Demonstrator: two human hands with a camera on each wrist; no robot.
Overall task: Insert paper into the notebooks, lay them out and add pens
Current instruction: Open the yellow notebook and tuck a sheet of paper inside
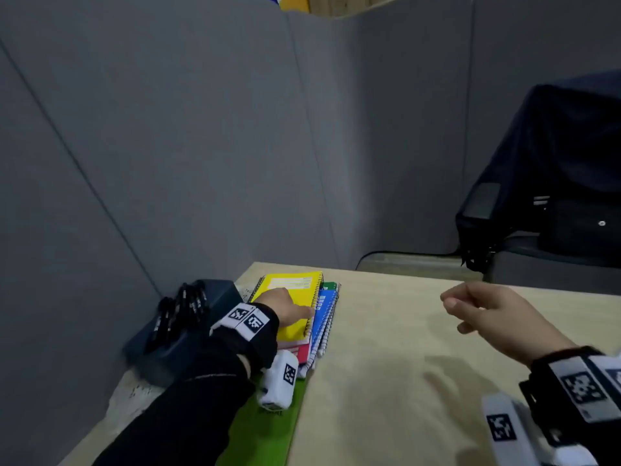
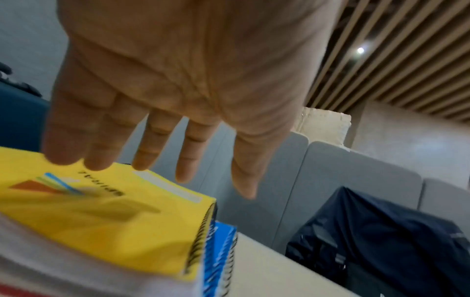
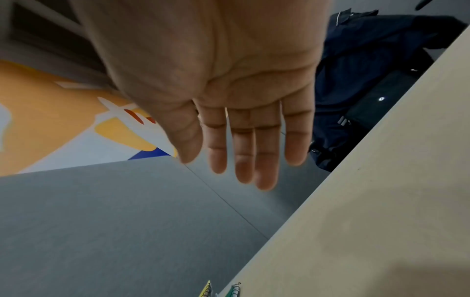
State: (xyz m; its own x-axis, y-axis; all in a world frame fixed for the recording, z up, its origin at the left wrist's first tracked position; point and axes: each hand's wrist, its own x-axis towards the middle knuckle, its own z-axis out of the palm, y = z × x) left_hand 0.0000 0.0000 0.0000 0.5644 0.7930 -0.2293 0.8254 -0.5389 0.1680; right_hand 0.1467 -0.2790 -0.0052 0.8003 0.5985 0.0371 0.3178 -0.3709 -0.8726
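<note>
A stack of spiral notebooks lies at the table's left side, with a yellow notebook (image 1: 295,292) on top. A blue notebook (image 1: 325,314), a green one (image 1: 331,284) and a red one (image 1: 300,354) peek out beneath it. My left hand (image 1: 289,309) is spread over the yellow cover (image 2: 101,231) with straight fingers (image 2: 157,144), holding nothing. Whether it presses on the cover I cannot tell. My right hand (image 1: 470,307) hovers empty above the bare table (image 1: 403,331), right of the stack, its fingers (image 3: 244,160) relaxed. Black pens (image 1: 178,314) lie on a dark blue box (image 1: 220,295) left of the stack.
A green sheet (image 1: 265,428) lies under my left forearm, with whitish paper (image 1: 124,398) beside it near the left edge. A dark backpack (image 1: 554,179) stands off the table at the right. Grey partition walls (image 1: 201,146) close the back and left.
</note>
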